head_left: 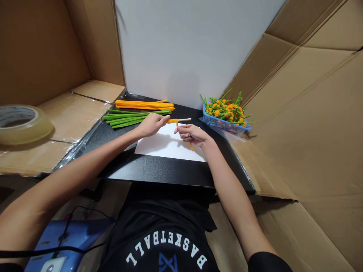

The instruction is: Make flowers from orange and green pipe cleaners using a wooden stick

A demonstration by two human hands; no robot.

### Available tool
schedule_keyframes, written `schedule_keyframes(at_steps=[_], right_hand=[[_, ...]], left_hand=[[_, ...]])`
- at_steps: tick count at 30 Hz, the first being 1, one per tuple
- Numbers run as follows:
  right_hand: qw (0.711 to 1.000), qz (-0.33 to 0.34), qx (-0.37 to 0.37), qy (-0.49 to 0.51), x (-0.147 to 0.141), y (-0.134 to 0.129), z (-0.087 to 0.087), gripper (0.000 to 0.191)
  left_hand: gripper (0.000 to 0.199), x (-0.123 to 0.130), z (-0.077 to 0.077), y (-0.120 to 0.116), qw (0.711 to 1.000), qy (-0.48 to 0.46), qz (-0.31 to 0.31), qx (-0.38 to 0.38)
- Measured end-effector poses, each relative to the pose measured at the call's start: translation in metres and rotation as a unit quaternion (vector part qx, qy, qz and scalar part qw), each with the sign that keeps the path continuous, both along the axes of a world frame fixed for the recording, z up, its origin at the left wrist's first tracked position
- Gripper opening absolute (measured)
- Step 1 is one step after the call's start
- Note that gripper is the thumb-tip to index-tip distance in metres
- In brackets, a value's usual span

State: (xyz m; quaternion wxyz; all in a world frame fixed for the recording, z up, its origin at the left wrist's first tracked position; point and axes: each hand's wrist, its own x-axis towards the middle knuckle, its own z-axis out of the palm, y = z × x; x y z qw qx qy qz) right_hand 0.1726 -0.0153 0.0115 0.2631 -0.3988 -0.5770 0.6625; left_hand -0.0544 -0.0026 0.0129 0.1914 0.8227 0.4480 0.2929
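My left hand [153, 124] is closed on a thin wooden stick [185, 119] that points to the right. Around the stick, beside my left fingers, an orange pipe cleaner [172, 121] is wound in tight coils. Its loose part runs down into my right hand [193, 134], whose thumb and fingertips pinch it. The tail hangs out below that hand. Both hands are above a white sheet of paper [159, 147]. Close by my left hand lie green pipe cleaners [124, 118], with a bundle of straight orange pipe cleaners [144, 105] behind them.
A blue basket [227, 124] full of green and orange pipe-cleaner pieces stands at the back right of the black table [159, 169]. A large roll of clear tape [42, 126] lies on cardboard at the left. Cardboard walls [312, 113] and a white panel [184, 45] enclose the table.
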Motion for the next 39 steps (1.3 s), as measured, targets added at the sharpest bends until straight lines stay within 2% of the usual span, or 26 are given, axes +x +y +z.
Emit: schedule_keyframes(at_steps=[2,5,8,10,12,14,16,18,21,24,27,30,32,34,35,36,37,39], right_hand=[[0.999,0.003,-0.027,0.017,0.004,0.002,0.001,0.022],[0.999,-0.018,-0.027,0.002,0.007,0.001,0.006,0.029],[0.998,-0.029,0.015,-0.063,0.004,-0.004,0.011,0.034],[0.991,-0.032,0.078,-0.1,-0.002,-0.008,0.012,0.033],[0.983,-0.044,0.137,-0.113,-0.008,-0.01,0.009,0.03],[0.979,-0.072,0.157,-0.104,-0.016,-0.011,0.004,0.026],[0.986,-0.094,0.116,-0.071,-0.022,-0.01,-0.003,0.024],[0.995,-0.096,0.033,-0.01,-0.026,-0.008,-0.008,0.022],[0.991,-0.071,-0.079,0.081,-0.024,-0.003,-0.009,0.02],[0.988,-0.06,-0.097,0.102,-0.013,0.001,-0.003,0.022],[0.996,-0.06,-0.048,0.054,-0.005,0.001,0.003,0.032],[0.991,-0.071,0.074,-0.084,-0.005,-0.003,0.005,0.035],[0.956,-0.096,0.195,-0.196,-0.011,-0.006,0.004,0.032],[0.91,-0.124,0.298,-0.262,-0.02,-0.01,0.002,0.033],[0.899,-0.135,0.323,-0.265,-0.024,-0.011,0.001,0.034],[0.901,-0.147,0.323,-0.248,-0.028,-0.012,0.0,0.035],[0.917,-0.158,0.297,-0.213,-0.031,-0.013,-0.002,0.035],[0.963,-0.169,0.184,-0.102,-0.033,-0.012,-0.003,0.033]], left_hand=[[0.062,-0.004,0.002,0.002,0.995,-0.02,-0.077,-0.052],[0.061,-0.01,0.005,0.003,0.98,0.027,-0.17,-0.102],[0.057,-0.014,0.006,0.004,0.969,0.124,-0.196,-0.085],[0.054,-0.014,0.006,0.005,0.968,0.202,-0.146,-0.037],[0.053,-0.014,0.005,0.005,0.962,0.269,-0.05,0.018],[0.054,-0.012,0.005,0.004,0.951,0.3,0.048,0.06],[0.057,-0.01,0.005,0.002,0.95,0.283,0.102,0.087],[0.059,-0.009,0.006,0.003,0.963,0.223,0.115,0.1],[0.062,-0.013,0.007,0.008,0.993,0.088,0.048,0.067],[0.061,-0.018,0.009,0.013,0.997,0.017,-0.071,-0.018],[0.058,-0.018,0.009,0.012,0.983,0.05,-0.155,-0.082],[0.054,-0.016,0.005,0.007,0.972,0.141,-0.178,-0.067],[0.05,-0.014,0.001,0.006,0.968,0.217,-0.128,-0.016],[0.048,-0.013,-0.003,0.006,0.96,0.274,-0.029,0.043],[0.049,-0.012,-0.004,0.007,0.956,0.285,0.022,0.064],[0.05,-0.012,-0.005,0.008,0.954,0.281,0.067,0.078],[0.052,-0.013,-0.006,0.01,0.956,0.261,0.099,0.086],[0.054,-0.014,-0.007,0.014,0.973,0.177,0.116,0.088]])
